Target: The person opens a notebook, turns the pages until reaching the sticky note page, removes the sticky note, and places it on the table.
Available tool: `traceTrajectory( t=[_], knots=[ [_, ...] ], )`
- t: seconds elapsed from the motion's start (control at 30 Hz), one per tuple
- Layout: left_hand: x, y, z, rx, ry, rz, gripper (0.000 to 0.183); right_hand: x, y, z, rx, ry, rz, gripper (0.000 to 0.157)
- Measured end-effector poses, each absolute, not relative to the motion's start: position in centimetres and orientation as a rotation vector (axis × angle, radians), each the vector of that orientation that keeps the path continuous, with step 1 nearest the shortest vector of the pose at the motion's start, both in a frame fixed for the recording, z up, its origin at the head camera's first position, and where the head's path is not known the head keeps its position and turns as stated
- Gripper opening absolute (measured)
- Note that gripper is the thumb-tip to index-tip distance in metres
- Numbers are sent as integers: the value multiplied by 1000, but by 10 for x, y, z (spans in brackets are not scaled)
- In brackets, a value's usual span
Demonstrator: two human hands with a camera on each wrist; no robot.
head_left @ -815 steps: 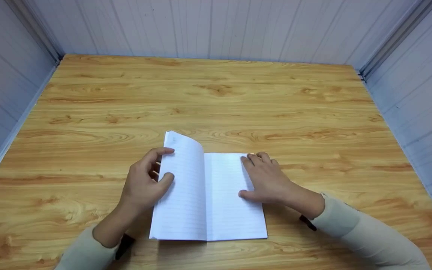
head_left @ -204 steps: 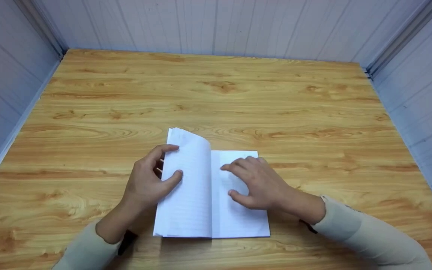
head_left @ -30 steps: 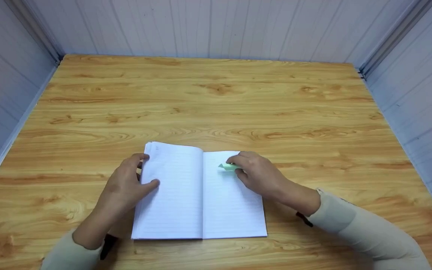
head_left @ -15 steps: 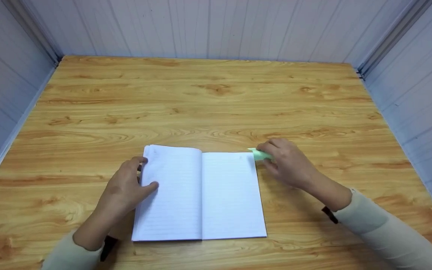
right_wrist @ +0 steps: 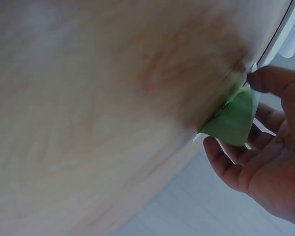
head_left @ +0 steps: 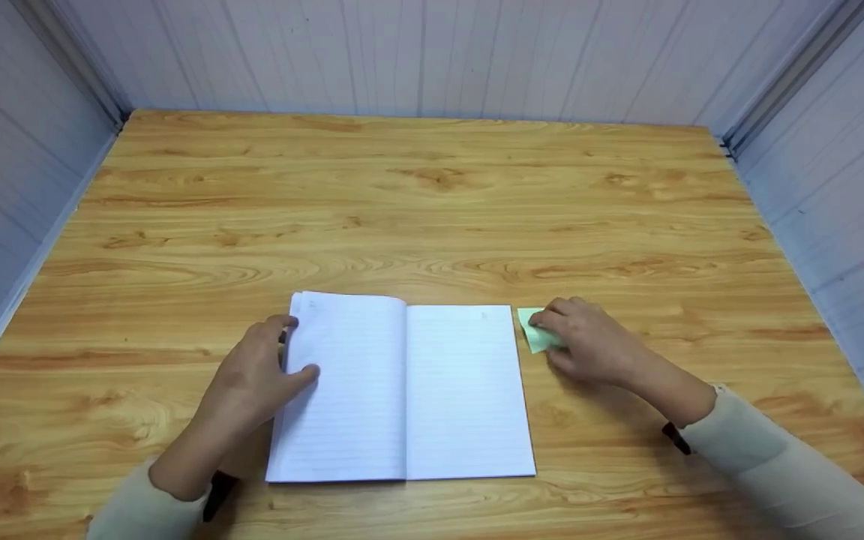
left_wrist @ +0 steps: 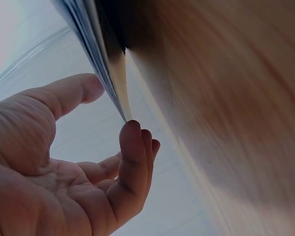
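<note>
An open notebook [head_left: 469, 390] with lined white pages lies on the wooden table, its left half slightly raised. My left hand [head_left: 252, 375] holds that half by the outer edge, thumb on the page and the other fingers at the edge. In the left wrist view the stacked pages and cover [left_wrist: 101, 54] come between thumb and fingers. Just right of the notebook's top right corner, my right hand [head_left: 593, 341] pinches a light green sticky note [head_left: 535, 337] down at the table. The right wrist view shows the note [right_wrist: 233, 118] bent between thumb and fingers.
The wood-grain table [head_left: 432, 210] stretches away beyond the notebook. Pale panelled walls [head_left: 454, 60] border its back and both sides. Dark pieces of the wrist gear [head_left: 676, 439] show under the sleeves.
Earlier the left pages stood higher and no green note showed. Within the last second my right hand has carried the note from over the right page to the table beside it.
</note>
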State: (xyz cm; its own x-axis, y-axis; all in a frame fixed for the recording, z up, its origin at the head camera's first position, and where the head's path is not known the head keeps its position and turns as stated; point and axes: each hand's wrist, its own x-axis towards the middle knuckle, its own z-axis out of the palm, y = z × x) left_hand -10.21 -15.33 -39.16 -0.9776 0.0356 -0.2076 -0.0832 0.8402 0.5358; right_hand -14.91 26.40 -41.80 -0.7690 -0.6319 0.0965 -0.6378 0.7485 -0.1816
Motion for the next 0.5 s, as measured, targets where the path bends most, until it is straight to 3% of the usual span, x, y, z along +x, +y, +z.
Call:
traceTrajectory(
  t=[0.2,0.5],
  knots=[
    [-102,-155,-394,-15,2821,845,69,-146,260,-417,1047,-3008,297,45],
    [-102,-155,-397,-12,2832,820,71,-139,249,-419,1002,-3034,84,45]
  ],
)
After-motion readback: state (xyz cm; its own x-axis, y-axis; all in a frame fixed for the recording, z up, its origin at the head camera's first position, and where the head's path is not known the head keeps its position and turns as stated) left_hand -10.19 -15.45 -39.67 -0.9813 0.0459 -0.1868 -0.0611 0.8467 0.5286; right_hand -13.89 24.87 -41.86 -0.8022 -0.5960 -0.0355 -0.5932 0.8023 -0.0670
